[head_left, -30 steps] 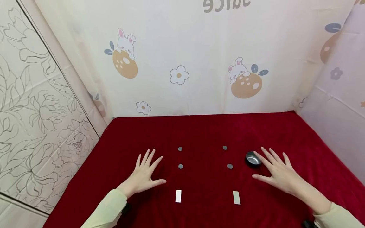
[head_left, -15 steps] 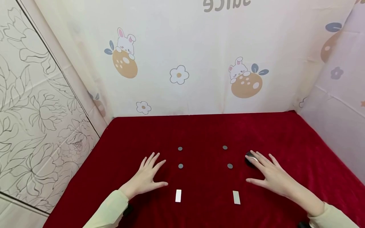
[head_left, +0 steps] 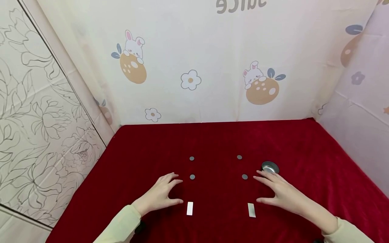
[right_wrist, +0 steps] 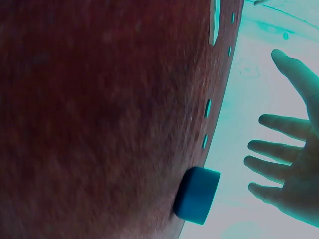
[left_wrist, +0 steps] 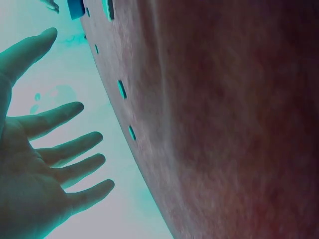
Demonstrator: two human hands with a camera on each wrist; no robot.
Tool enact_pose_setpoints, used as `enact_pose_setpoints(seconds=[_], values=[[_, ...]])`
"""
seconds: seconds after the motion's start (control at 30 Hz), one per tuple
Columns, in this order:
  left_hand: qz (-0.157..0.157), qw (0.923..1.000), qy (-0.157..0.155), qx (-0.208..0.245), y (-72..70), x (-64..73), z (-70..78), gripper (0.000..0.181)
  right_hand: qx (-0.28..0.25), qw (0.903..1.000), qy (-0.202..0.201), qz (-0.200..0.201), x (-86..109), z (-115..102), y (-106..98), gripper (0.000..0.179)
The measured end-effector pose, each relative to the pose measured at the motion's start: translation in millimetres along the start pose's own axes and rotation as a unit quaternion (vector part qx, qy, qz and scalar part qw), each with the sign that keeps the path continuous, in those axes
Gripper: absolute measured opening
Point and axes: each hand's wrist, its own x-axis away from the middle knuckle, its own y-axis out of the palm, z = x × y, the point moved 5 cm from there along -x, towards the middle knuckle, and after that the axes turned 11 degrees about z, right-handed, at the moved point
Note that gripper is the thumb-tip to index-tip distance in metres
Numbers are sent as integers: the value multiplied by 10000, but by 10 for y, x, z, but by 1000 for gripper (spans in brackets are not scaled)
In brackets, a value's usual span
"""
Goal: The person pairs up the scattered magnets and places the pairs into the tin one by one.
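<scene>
My left hand (head_left: 159, 195) hovers over the red cloth with fingers spread and nothing in them. It is nearest a small pale rectangular plate (head_left: 189, 208) and a grey disc (head_left: 192, 177). On the other side my right hand (head_left: 282, 192) also hovers, fingers apart and holding nothing. Its fingers cover the near edge of a small round metal dish (head_left: 269, 166) in the head view. The right wrist view shows the dish (right_wrist: 197, 195) standing on the cloth, apart from the hand. A second rectangular plate (head_left: 251, 210) and a disc (head_left: 244, 177) lie left of this hand.
Two more grey discs lie farther back, one on the left (head_left: 191, 158) and one on the right (head_left: 239, 157). A red velvet cloth (head_left: 218, 138) covers the table. Printed curtains (head_left: 194, 50) rise behind and at both sides.
Both hands have moved inward and towards the person, fingers bending a little. The right hand passed across the dish, which shows again now. The discs and plates stay where they were.
</scene>
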Motion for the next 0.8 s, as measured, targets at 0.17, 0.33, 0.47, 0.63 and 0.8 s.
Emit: enact_pose_setpoints(seconds=[0.17,0.33,0.47,0.63,0.8], values=[[-49,9999,91,-50,45,0,65,55,-129,9989,81,-452,17,-69,62,56],[-146,9997,173,87,84,-7,103,51,-728,9931,176,-899,28,-84,121,53],[-254,9990,174,318,115,-18,139,47,-1235,9859,226,-1109,39,-94,160,49],[-534,9958,102,738,197,-23,181,44,-1850,9730,330,-1341,48,-127,202,46],[-755,9928,80,926,280,-25,199,42,-2439,9517,663,-1741,61,-142,269,48]])
